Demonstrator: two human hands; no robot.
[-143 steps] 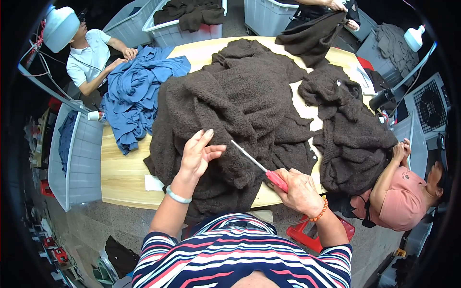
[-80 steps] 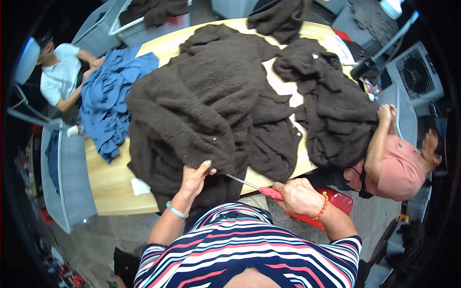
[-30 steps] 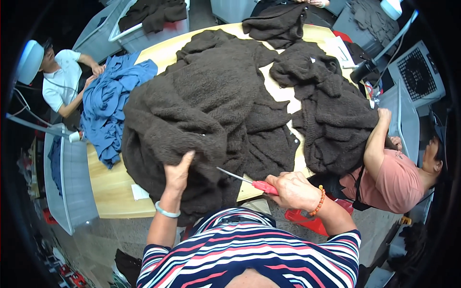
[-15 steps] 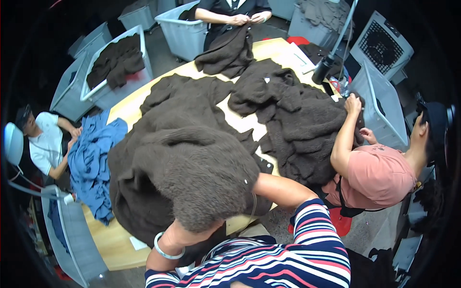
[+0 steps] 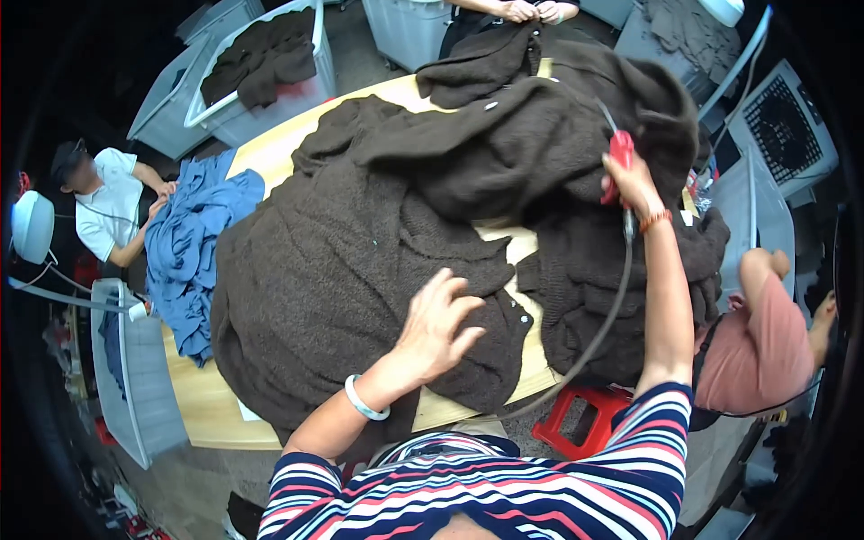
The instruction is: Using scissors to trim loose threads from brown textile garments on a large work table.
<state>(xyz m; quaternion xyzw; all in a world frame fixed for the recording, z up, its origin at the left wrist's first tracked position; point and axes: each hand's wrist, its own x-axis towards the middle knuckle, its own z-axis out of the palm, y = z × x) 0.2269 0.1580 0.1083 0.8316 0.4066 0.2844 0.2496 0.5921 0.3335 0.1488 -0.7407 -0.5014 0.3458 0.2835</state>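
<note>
My right hand (image 5: 637, 184) is closed around a red air blow gun (image 5: 621, 147) with a thin metal nozzle. Its grey hose (image 5: 605, 328) curves back toward my waist. My left hand (image 5: 432, 328), fingers spread and holding nothing, hovers over a big heap of dark brown knit fabric (image 5: 306, 288). Beyond my hands, a dark brown garment (image 5: 504, 139) with a small white spot is spread in the air or draped over the pile; part of it is blurred. Further dark brown knits (image 5: 594, 297) lie under my right arm.
Blue garments (image 5: 193, 256) lie at the table's left, handled by a person in white. Another person's hands (image 5: 535, 11) hold dark cloth at the far side. A person in pink sits at right. Grey bins (image 5: 261, 67) stand around the wooden table (image 5: 207, 409); a red stool (image 5: 576, 423) is near me.
The dark garment over my arms has gone to the far side of the table. My left hand is now empty and spread. My right hand, hidden before, shows with the air gun.
</note>
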